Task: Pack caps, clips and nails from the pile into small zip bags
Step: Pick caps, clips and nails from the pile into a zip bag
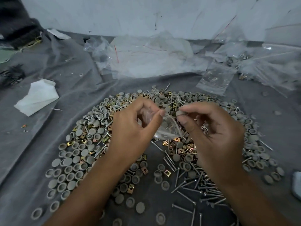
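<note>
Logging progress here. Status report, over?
Left hand pinches zip bag open. Right hand pinches cap at its mouth. Nothing blocking.

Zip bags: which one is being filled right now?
The small clear zip bag pinched by the left hand over the pile; the other bags lie untouched by the wall.

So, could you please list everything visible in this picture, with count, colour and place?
caps: many, grey, pile on the cloth, mostly left and far side
clips: many, brass-coloured, mixed into the pile, thickest at its centre
nails: many, silver, mostly near right
small zip bag: one, clear, held over the pile, some caps inside
single cap: one, grey, at the bag mouth
empty zip bags: heap, clear with red lines, far centre
filled bags: several, clear, far right
paper scrap: one, white, left
cloth: one, grey, underneath everything
left hand: pinches the bag
right hand: pinches the single cap
</note>
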